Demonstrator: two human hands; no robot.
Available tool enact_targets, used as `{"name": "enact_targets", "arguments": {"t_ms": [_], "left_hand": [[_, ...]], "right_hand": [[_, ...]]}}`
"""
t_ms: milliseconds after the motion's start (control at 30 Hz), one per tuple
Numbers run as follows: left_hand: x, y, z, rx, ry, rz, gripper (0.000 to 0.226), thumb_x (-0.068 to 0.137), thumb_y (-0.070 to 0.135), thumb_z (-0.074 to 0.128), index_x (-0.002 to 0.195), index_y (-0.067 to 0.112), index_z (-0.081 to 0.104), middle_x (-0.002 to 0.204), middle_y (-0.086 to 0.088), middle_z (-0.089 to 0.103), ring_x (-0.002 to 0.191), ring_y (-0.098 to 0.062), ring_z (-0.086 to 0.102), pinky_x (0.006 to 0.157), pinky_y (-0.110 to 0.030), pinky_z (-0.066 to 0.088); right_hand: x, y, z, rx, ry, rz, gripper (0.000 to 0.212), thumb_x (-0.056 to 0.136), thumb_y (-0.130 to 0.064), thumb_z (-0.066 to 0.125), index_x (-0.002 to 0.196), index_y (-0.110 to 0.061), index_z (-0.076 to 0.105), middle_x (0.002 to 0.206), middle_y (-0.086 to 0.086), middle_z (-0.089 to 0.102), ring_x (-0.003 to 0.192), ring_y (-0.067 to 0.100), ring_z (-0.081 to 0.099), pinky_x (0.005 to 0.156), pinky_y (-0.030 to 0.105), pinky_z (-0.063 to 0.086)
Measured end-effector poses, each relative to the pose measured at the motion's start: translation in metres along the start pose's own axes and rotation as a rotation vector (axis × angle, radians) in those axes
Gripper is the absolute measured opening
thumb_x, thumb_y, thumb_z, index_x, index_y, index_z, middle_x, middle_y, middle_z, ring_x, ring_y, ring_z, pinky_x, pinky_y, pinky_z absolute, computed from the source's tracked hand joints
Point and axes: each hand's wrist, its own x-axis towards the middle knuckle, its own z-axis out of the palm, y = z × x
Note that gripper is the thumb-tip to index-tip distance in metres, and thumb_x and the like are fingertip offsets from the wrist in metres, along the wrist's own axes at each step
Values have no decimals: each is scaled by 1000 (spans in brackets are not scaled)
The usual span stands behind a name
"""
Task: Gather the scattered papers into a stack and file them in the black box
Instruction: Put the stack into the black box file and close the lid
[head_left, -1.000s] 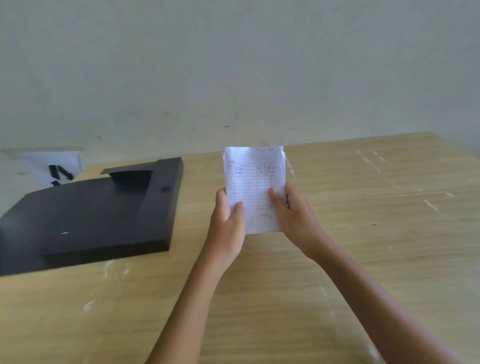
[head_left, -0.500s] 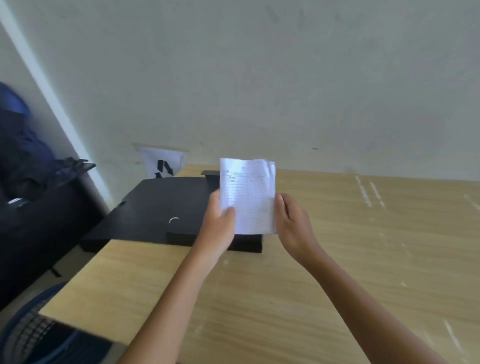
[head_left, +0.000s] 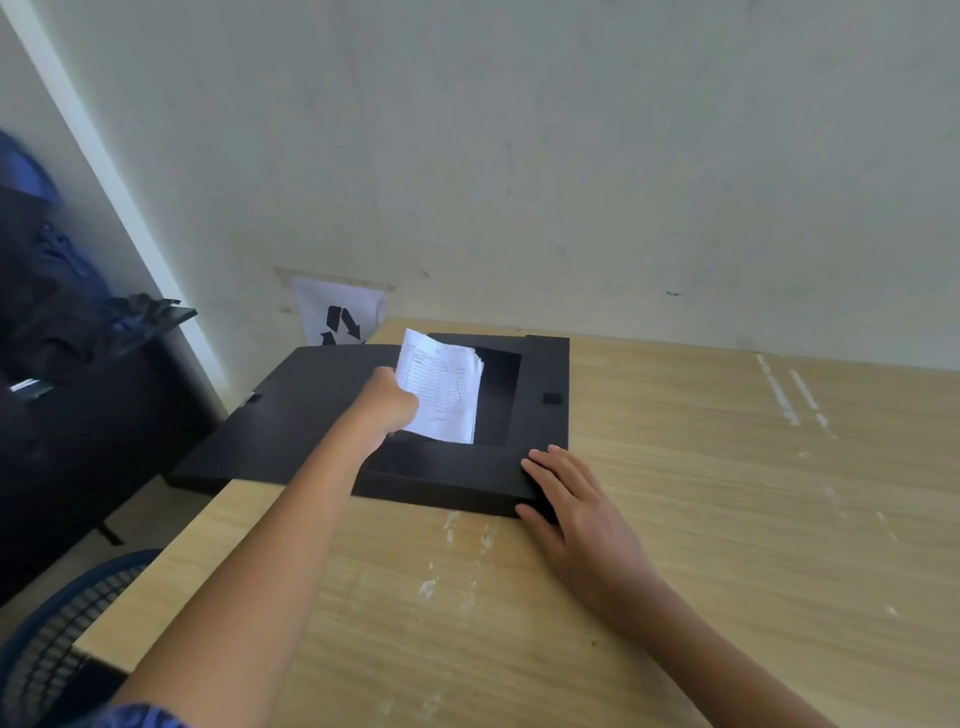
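Observation:
A stack of white ruled papers (head_left: 444, 392) hangs tilted over the open tray of the black box (head_left: 543, 374), which lies at the table's far left corner. My left hand (head_left: 392, 402) grips the stack by its left edge, above the box's inner well. The box's lid (head_left: 291, 415) lies folded open to the left, past the table's edge. My right hand (head_left: 566, 488) rests flat with fingers spread on the box's near right corner, holding nothing.
The wooden table (head_left: 727, 493) stretches right and toward me, marked with white scuffs. A white sheet with black arrows (head_left: 340, 312) hangs on the wall behind the box. Dark furniture (head_left: 78, 364) stands at the left, and a blue mesh basket (head_left: 57, 634) sits below the table's left edge.
My right hand let go of the papers and dropped onto the box's corner. My left hand carried the stack forward and left, over the open box. The view swung left.

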Motion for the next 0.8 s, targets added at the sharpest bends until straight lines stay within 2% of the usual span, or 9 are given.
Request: {"name": "enact_targets", "arguments": {"t_ms": [233, 333, 367, 433, 500, 567, 633, 700, 800], "left_hand": [[16, 15, 33, 152, -175, -32, 55, 95, 9, 44, 149, 14, 35, 134, -8, 54, 103, -24, 60, 73, -33, 52], [14, 23, 49, 172, -233, -31, 61, 95, 11, 44, 154, 12, 28, 148, -10, 45, 119, -28, 53, 92, -38, 53], [13, 25, 54, 187, -248, -27, 63, 96, 10, 44, 155, 10, 25, 151, -12, 42, 119, -28, 51, 90, -36, 51], [12, 27, 62, 221, -243, -22, 63, 97, 7, 41, 156, 6, 21, 143, -14, 45, 105, -25, 49, 73, -29, 44], [14, 25, 68, 241, -192, -28, 57, 97, 7, 41, 152, 1, 27, 122, -13, 52, 93, -23, 49, 64, -27, 38], [11, 23, 69, 269, -119, -25, 48, 94, 11, 44, 140, -3, 40, 110, -15, 58, 89, -25, 54, 62, -29, 41], [7, 22, 69, 352, -54, -2, 44, 89, 19, 45, 128, -2, 50, 116, -18, 62, 101, -32, 62, 74, -37, 51], [3, 22, 70, 446, -18, 32, 42, 91, 30, 43, 119, 2, 58, 121, -17, 62, 111, -36, 60, 83, -41, 52], [-4, 25, 73, 510, -7, 61, 37, 95, 32, 41, 111, 6, 62, 110, -14, 63, 103, -33, 63, 78, -36, 48]], "right_hand": [[0, 5, 5, 3, 58, -31, 52, 101, -40, 52, 148, -16, 48, 152, -9, 44, 150, 6, 22, 120, 19, 19], [0, 5, 5, 10, 66, -38, 51, 101, -39, 53, 146, -15, 50, 151, -8, 46, 150, 8, 24, 120, 22, 24], [0, 5, 5, 13, 66, -40, 51, 101, -38, 53, 146, -14, 50, 151, -8, 46, 150, 8, 24, 121, 23, 25], [-1, 5, 5, 17, 63, -39, 50, 101, -38, 54, 146, -14, 50, 150, -8, 46, 150, 8, 25, 120, 18, 20], [-1, 5, 5, 16, 62, -41, 50, 102, -37, 54, 146, -14, 51, 150, -7, 47, 149, 9, 25, 120, 15, 17], [-1, 5, 5, 17, 64, -41, 50, 102, -37, 54, 146, -13, 51, 150, -6, 47, 149, 9, 26, 120, 18, 19], [-1, 4, 5, 22, 61, -37, 51, 102, -38, 52, 146, -14, 50, 151, -6, 47, 150, 10, 25, 121, 23, 23], [-1, 4, 5, 20, 59, -33, 51, 102, -38, 51, 147, -14, 49, 152, -6, 46, 150, 10, 25, 122, 27, 26], [0, 3, 4, 7, 52, -30, 51, 103, -38, 51, 148, -15, 47, 153, -6, 44, 151, 9, 24, 122, 27, 25]]}}
